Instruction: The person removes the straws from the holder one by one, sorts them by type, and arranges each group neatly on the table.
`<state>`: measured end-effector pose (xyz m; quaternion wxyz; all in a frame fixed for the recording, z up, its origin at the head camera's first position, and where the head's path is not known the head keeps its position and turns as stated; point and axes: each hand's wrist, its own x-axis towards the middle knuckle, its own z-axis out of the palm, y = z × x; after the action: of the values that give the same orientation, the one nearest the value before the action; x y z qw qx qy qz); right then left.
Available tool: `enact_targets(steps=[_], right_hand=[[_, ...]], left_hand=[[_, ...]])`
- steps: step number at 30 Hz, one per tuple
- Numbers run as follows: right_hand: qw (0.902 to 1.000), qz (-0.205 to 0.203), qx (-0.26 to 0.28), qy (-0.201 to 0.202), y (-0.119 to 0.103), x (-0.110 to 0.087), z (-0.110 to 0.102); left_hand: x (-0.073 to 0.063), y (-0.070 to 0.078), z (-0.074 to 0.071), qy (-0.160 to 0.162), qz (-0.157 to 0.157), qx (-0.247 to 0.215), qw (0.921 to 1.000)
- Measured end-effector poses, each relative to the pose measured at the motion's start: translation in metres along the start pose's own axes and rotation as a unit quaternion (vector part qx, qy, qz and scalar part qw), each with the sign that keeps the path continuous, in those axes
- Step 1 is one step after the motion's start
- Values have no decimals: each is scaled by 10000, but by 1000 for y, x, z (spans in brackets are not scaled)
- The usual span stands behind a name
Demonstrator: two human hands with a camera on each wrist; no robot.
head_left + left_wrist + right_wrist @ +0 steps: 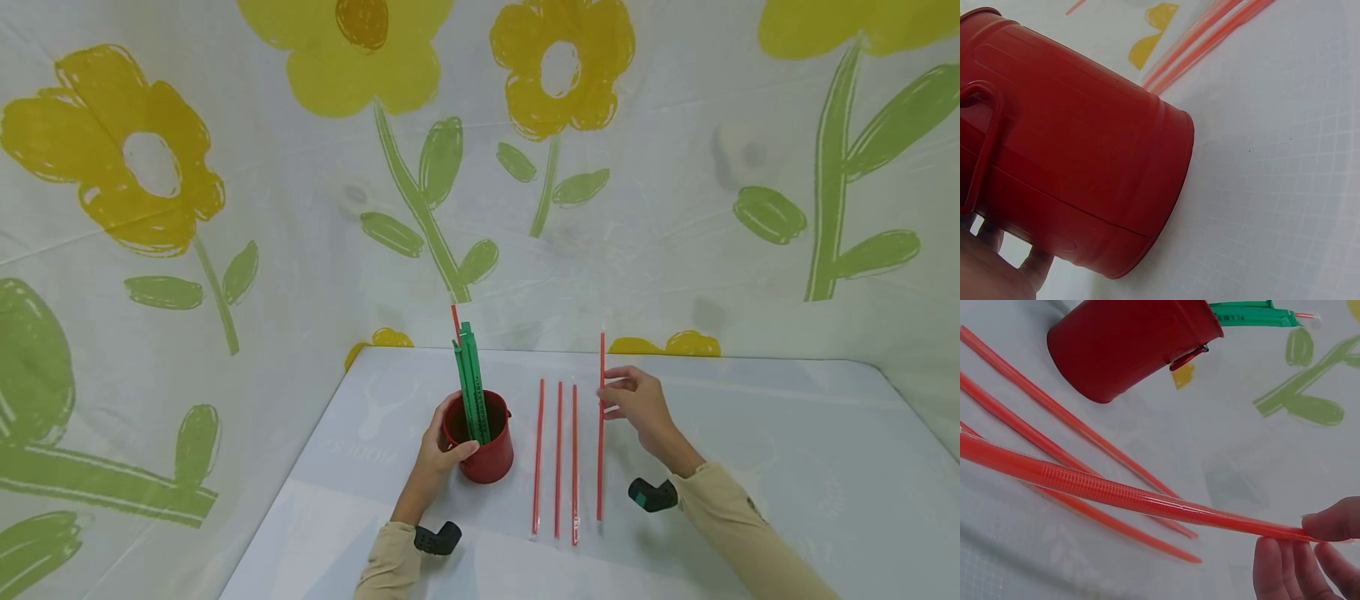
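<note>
My left hand [435,457] holds a small red metal bucket [489,463], thumb over the near rim and the other fingers around its left side. In the left wrist view the bucket's side [1079,144] and wire handle fill much of the picture. Several green-wrapped sticks [471,387] stand in the bucket, leaning left, with a red straw [455,319] poking up behind them. To the right, my right hand [639,407] pinches a red drinking straw [601,467] in a clear wrapper. Its ridged bendy section [1079,480] shows close up in the right wrist view.
Three more red straws [558,467] lie side by side on the white table [750,400], between the bucket and my right hand. Behind the table hangs a white cloth [660,275] printed with yellow flowers. Each wrist wears a black device [438,538].
</note>
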<state>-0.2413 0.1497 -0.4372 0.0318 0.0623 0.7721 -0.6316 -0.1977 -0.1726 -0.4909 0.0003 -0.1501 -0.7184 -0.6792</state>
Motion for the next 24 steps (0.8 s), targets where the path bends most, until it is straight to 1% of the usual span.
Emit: enact_targets(steps=[10,12,18,24], right_hand=[[9994,303,-136,33,14,3,3],[9993,325,-158,22,16,4,3],[9991,355,-218,18,24,5,3],[9986,446,-286,5,31,3,4]], left_hand=[[1,0,1,62,-68,-1,10000],[1,0,1,84,-73,15,9999],[1,-1,-1,12,34,14,10000],[1,-3,-1,43,-22,-13,10000]])
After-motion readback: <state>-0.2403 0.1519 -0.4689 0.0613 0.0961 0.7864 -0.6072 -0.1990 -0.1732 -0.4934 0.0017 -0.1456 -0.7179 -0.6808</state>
